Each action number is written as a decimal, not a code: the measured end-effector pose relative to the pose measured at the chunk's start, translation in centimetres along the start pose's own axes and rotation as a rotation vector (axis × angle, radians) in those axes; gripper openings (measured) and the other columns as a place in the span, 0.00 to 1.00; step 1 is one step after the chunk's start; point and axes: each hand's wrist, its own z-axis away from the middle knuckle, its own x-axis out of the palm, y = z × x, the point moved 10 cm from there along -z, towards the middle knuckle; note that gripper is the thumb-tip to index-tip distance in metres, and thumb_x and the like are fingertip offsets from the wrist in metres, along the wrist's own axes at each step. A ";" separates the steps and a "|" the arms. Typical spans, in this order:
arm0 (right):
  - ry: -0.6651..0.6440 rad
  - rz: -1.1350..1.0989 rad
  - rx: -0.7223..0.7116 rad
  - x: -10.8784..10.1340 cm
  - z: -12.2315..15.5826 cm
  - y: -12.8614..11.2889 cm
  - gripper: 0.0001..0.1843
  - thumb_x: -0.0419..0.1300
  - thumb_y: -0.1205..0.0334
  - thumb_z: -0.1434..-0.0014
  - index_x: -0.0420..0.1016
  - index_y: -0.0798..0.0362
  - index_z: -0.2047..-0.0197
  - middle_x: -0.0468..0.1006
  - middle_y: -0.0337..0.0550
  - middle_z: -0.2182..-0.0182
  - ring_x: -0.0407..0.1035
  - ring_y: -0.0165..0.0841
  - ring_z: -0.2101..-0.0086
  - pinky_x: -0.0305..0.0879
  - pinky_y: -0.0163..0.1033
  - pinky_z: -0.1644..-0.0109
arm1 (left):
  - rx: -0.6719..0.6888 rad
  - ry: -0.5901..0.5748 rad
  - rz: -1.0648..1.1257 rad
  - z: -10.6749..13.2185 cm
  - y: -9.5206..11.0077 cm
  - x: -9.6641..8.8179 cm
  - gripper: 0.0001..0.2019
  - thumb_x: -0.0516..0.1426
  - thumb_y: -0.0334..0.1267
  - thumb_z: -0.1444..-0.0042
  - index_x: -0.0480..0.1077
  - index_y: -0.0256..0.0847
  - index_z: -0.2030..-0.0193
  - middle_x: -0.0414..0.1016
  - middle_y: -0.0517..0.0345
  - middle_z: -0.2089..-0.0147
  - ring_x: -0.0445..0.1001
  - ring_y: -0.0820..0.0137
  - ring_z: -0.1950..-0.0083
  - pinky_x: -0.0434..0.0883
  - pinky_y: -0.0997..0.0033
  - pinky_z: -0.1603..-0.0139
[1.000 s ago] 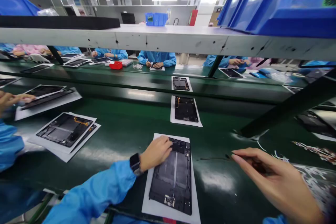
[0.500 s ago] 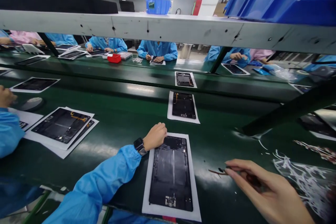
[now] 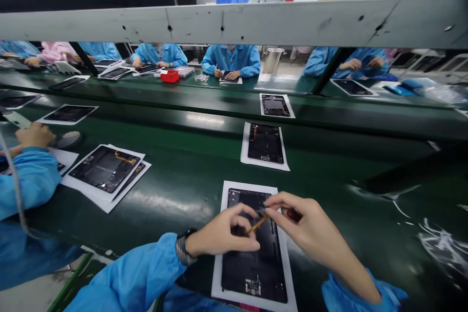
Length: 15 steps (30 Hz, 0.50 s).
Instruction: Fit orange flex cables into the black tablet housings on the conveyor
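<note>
In front of me a dark tablet housing (image 3: 252, 263) lies on a white sheet (image 3: 218, 273) on the green bench. My right hand (image 3: 303, 219) is over its upper right part, thumb and fingertips pinching a thin orange flex cable (image 3: 259, 223). The cable slants down and left from the pinch, above the housing. My left hand (image 3: 228, 234) is over the housing's left side, fingers curved and thumb apart. The cable's free end is close to the left fingers; whether they touch it I cannot tell.
More housings on sheets lie ahead (image 3: 266, 144) and to the left (image 3: 106, 170). White strips (image 3: 444, 243) are heaped at right. A green post (image 3: 398, 175) stands there, and a shelf beam (image 3: 204, 24) crosses above. A co-worker's hand (image 3: 34, 134) is at left; others work opposite.
My right hand has come left with the flex cable, from the bench to above the housing. My left hand has left the housing's top edge and moved lower, its fingers opening beside the cable.
</note>
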 end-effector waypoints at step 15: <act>-0.249 0.218 0.124 10.0 -10.4 7.2 0.05 0.61 0.68 0.45 0.79 0.52 0.69 0.78 0.37 0.71 0.70 0.30 0.69 0.58 0.33 0.65 | 0.408 0.404 -1.551 3.6 -0.5 -2.5 0.08 0.51 0.29 0.34 0.68 0.34 0.51 0.73 0.55 0.67 0.71 0.65 0.65 0.67 0.66 0.67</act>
